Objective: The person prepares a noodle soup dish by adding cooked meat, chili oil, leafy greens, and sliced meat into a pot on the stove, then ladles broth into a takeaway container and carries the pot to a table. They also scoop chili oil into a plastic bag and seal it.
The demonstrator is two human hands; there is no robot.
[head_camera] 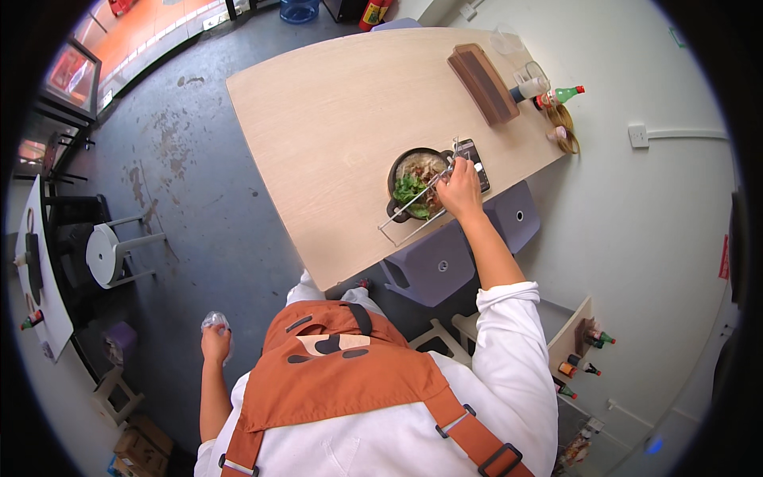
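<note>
My right hand (pixel 461 188) is closed around a metal wire pot holder (pixel 396 223), which slants across the top of a black two-handled pot (pixel 391 179). In the pot lie green leaves (pixel 409 187), pale noodle-like food and brownish toppings. Whether the wire touches the pot is hard to tell. A dark phone-like device (pixel 483 176) lies partly hidden beside my right hand. Down at my left side, away from the table, my left hand (pixel 214 344) grips a crumpled piece of clear plastic (pixel 216 321).
The pot stands near the edge of a light wood table (pixel 334 119). Toward the wall are a brown box (pixel 484 83), a green-capped bottle (pixel 566 94) and cups. Purple stools (pixel 432 262) are tucked along the near side. A white stool (pixel 104 256) stands on the left floor.
</note>
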